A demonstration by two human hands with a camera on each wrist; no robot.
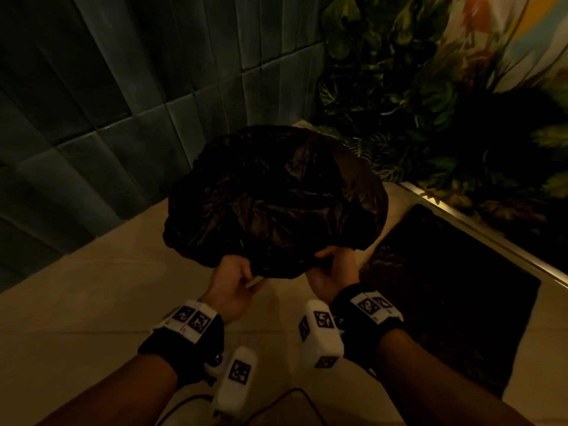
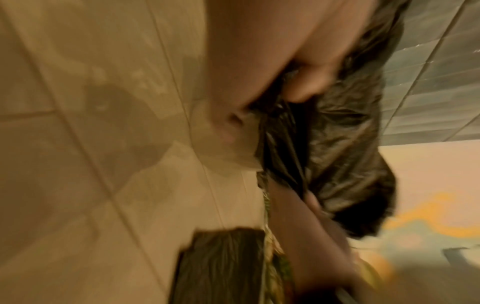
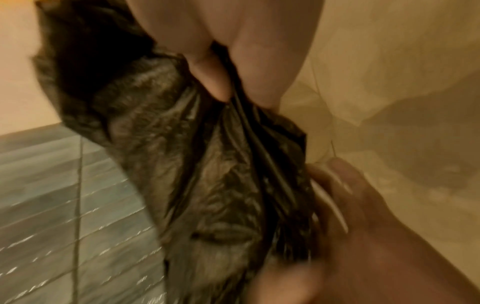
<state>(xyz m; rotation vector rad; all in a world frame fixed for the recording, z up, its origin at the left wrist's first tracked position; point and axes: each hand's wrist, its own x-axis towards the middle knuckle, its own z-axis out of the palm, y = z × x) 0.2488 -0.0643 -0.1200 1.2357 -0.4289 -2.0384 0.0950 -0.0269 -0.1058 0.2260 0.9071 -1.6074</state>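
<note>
A dark, crinkled plastic bag (image 1: 273,198) billows in the air in front of me, above the pale tiled floor. My left hand (image 1: 233,278) grips its near edge on the left side. My right hand (image 1: 333,267) grips the same edge a little to the right. In the left wrist view my left hand's fingers (image 2: 306,86) curl into the gathered bag (image 2: 337,156). The right wrist view shows my right hand's fingers (image 3: 218,80) pinching the bag's pleated edge (image 3: 207,164), with the left hand (image 3: 350,205) close beside. What the bag holds is hidden.
A dark mat (image 1: 445,290) lies on the beige floor tiles (image 1: 92,318) to the right. Grey-green wall tiles (image 1: 123,103) rise at the left and back. Leafy plants (image 1: 415,103) stand behind a metal threshold strip (image 1: 491,235) at the right. Thin cables (image 1: 276,398) trail near my forearms.
</note>
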